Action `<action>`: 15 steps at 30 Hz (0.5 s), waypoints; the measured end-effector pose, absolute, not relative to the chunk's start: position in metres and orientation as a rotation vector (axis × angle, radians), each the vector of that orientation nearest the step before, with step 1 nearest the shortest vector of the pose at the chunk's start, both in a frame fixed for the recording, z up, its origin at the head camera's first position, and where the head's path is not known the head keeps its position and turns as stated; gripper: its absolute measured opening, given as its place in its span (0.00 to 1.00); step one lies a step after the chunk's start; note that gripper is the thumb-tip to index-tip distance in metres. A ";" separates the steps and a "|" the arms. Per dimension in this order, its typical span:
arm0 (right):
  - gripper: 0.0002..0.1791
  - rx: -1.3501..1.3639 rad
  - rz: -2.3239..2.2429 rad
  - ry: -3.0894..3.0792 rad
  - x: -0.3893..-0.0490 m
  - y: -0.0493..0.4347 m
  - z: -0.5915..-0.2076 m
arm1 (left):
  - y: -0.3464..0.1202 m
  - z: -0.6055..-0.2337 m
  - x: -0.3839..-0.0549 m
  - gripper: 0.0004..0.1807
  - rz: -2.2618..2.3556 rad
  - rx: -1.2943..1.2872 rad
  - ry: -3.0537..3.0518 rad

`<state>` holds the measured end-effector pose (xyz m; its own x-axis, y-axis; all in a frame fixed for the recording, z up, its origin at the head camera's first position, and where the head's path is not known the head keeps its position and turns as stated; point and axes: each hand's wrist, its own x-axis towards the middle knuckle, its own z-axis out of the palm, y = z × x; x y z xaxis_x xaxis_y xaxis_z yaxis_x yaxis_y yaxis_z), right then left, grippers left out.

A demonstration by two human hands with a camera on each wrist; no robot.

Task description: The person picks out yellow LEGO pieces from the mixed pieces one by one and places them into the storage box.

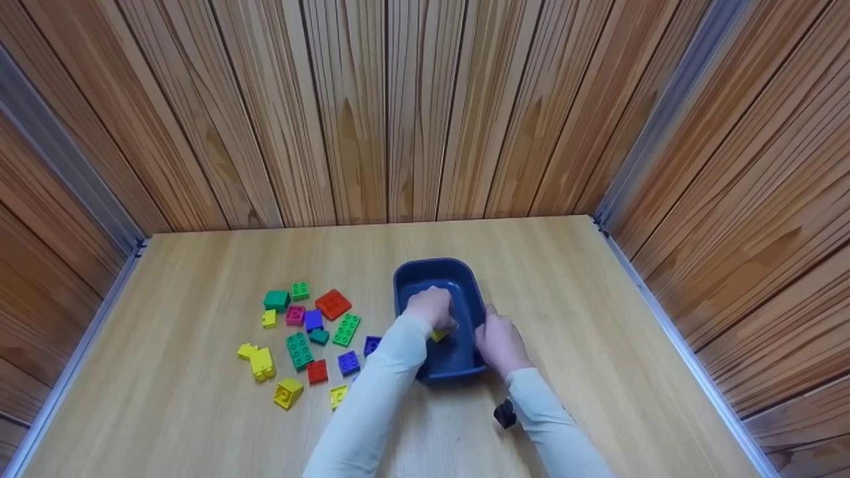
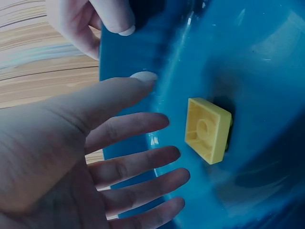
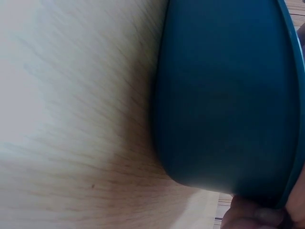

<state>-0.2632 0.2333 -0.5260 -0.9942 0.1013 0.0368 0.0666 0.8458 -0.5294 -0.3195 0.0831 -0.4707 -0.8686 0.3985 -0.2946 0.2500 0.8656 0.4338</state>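
My left hand (image 1: 431,307) is inside a dark blue plastic tub (image 1: 458,358). In the left wrist view its fingers are spread and hold nothing, the fingertips over the inner side of the tub. A yellow toy building brick (image 2: 207,131) lies tilted in the tub just beyond those fingertips, its hollow underside showing. My right hand (image 1: 503,342) grips the tub's right rim, with the thumb over the inner side. From the right wrist view, the tub's outer wall (image 3: 228,109) fills much of the picture, with fingers (image 3: 252,212) at the rim.
Left of the tub, several loose bricks are scattered on the wooden table (image 1: 192,318): a red brick (image 1: 333,304), a long green brick (image 1: 299,351) and a yellow brick (image 1: 287,393) among them. A small black device (image 1: 505,413) sits at the right wrist. Wood-patterned walls (image 1: 358,113) enclose the table.
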 end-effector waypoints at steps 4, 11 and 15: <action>0.28 -0.149 0.852 -2.976 -0.263 0.233 -0.526 | 0.081 -0.466 -0.317 0.13 0.574 0.453 2.640; 0.28 -0.137 0.839 -2.973 -0.264 0.233 -0.527 | 0.072 -0.455 -0.313 0.27 0.602 0.464 2.683; 0.28 -0.111 0.821 -2.954 -0.263 0.234 -0.527 | 0.066 -0.449 -0.312 0.30 0.567 0.528 2.716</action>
